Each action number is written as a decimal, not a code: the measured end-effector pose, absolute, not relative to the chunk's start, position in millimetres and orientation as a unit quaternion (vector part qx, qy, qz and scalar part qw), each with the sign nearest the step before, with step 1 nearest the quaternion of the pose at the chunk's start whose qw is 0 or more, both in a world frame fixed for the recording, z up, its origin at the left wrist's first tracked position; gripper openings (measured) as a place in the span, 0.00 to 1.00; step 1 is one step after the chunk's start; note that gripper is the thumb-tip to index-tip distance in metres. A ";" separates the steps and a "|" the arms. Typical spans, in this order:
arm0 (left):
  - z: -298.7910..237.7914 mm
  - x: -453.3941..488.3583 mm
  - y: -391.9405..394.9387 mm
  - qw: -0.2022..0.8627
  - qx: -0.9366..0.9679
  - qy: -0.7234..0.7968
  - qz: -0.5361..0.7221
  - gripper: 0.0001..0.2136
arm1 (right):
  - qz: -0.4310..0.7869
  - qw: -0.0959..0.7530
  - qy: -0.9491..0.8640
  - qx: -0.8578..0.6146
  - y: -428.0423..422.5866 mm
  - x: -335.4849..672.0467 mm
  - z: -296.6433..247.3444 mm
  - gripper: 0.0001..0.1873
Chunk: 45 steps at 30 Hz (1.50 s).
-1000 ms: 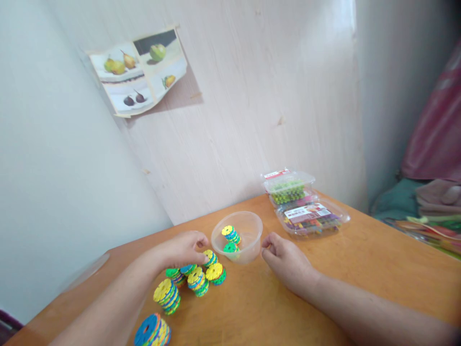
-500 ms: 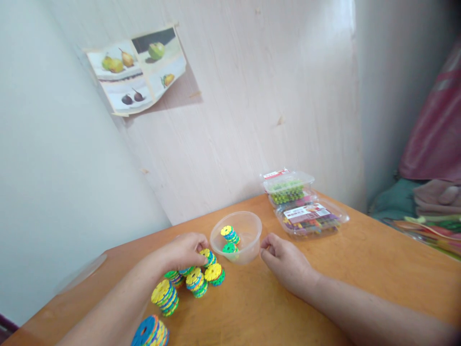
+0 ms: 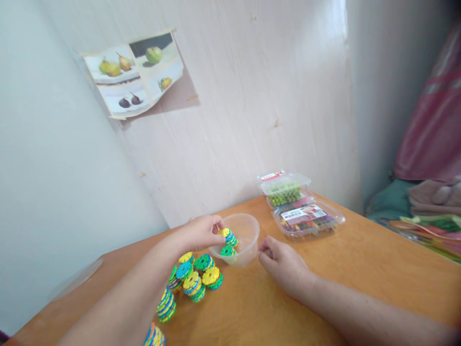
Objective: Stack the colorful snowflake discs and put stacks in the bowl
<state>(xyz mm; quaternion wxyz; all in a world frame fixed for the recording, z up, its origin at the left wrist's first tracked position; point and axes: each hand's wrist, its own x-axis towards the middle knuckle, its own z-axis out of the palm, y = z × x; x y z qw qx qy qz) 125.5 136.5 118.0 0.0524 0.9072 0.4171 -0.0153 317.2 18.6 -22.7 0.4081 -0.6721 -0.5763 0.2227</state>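
Note:
My left hand (image 3: 205,232) reaches over the left rim of a clear plastic bowl (image 3: 248,245). Its thumb and fingers close at the yellow top of a small stack of notched plastic discs (image 3: 229,236); the fingertips partly hide the contact. Below that stack, a green-topped stack (image 3: 227,251) rests in the bowl. Under and beside my left forearm stand several more disc stacks (image 3: 193,284), yellow, blue and green. To the right of the bowl, my right hand (image 3: 283,259) rests with curled fingers close to the bowl's side. What it pinches, if anything, is hidden.
Clear lidded boxes of coloured pieces (image 3: 308,218) stand behind and right of the bowl on the wooden table (image 3: 252,307). A clear lid (image 3: 77,278) lies at the left edge. Fruit pictures (image 3: 135,74) hang on the wall behind. Fabric items (image 3: 425,202) are at the far right.
My left hand has moved from a yellow-topped stack on the table up and right to the bowl. A green-topped stack now shows where it was. My right hand has stayed put.

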 end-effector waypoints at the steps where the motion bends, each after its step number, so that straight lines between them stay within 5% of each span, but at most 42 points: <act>1: 116.5 130.6 135.2 0.047 0.907 0.418 -0.028 0.17 | 0.222 0.410 -0.575 -0.672 18.5 317.1 -22.7 0.06; 14: 112.1 146.2 132.6 0.005 0.893 0.431 -0.126 0.08 | 0.229 0.419 -0.572 -0.667 19.9 317.2 -24.2 0.06; 28: 104.2 139.4 140.1 0.096 0.932 0.331 -0.110 0.18 | 0.225 0.409 -0.577 -0.670 18.5 317.4 -21.7 0.06; 45: 100.1 153.5 140.1 0.014 0.914 0.373 -0.159 0.19 | 0.214 0.416 -0.576 -0.670 16.7 316.5 -21.5 0.06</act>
